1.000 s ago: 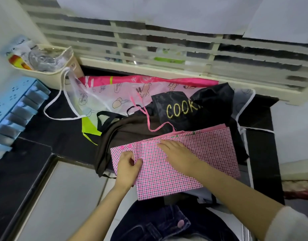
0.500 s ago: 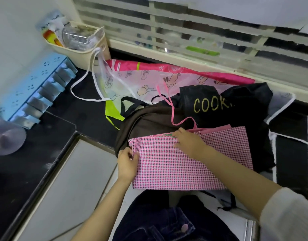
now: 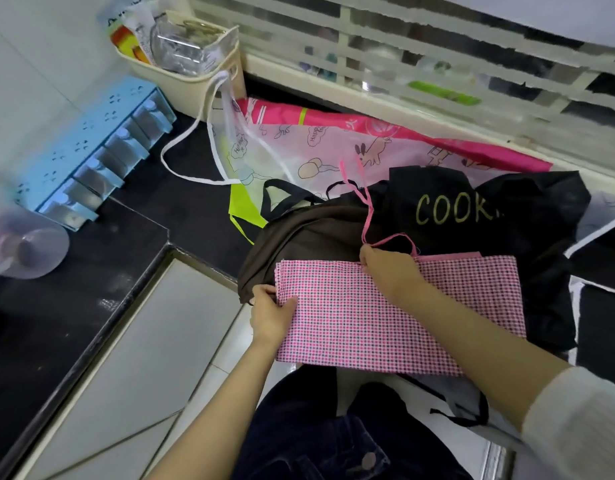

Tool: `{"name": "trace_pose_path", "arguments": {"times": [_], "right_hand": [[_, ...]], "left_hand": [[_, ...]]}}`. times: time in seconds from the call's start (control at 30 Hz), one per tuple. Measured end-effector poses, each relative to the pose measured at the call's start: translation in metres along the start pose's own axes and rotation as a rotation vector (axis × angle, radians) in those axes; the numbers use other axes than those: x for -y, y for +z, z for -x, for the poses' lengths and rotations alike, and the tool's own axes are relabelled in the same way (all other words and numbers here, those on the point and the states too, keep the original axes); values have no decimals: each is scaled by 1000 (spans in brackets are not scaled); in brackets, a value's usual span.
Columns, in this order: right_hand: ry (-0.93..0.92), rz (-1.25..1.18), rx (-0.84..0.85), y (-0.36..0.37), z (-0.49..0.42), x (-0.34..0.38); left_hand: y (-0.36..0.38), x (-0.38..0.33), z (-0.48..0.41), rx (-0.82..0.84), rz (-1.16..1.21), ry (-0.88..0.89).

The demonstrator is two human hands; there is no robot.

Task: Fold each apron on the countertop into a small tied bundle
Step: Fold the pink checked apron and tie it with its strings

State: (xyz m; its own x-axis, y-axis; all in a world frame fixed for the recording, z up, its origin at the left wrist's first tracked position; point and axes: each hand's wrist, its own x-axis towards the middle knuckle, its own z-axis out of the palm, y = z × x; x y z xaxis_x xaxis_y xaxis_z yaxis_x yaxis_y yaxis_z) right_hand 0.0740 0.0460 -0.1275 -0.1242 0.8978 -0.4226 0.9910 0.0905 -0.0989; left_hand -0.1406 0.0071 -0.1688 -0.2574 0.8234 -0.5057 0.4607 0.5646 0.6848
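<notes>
Gripping the pink checked apron [image 3: 385,323] at its left edge, left hand [image 3: 271,313] has thumb on top and fingers curled under. Apron lies folded flat, brown apron [image 3: 309,233] just beyond the fingertips. Right hand [image 3: 392,268] fingers are clamped on its top edge, seemingly where the pink strap [image 3: 368,209] starts.

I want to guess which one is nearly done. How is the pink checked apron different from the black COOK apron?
The pink checked apron is folded into a flat rectangle; the black COOK apron lies crumpled. The left hand and right hand hold the pink checked apron; no hand touches the black COOK apron. Both are on the countertop, neither tied.
</notes>
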Motion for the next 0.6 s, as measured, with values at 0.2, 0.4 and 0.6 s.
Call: {"name": "trace_pose_path", "arguments": {"times": [0.2, 0.4, 0.6], "right_hand": [[-46, 3, 36, 2, -4, 1], [46, -142, 22, -4, 1, -7], [234, -571, -279, -25, 14, -20]], "left_hand": [[-6, -2, 1, 67, -76, 43], [-28, -60, 5, -114, -304, 358], [-27, -157, 0, -230, -316, 698]]}}
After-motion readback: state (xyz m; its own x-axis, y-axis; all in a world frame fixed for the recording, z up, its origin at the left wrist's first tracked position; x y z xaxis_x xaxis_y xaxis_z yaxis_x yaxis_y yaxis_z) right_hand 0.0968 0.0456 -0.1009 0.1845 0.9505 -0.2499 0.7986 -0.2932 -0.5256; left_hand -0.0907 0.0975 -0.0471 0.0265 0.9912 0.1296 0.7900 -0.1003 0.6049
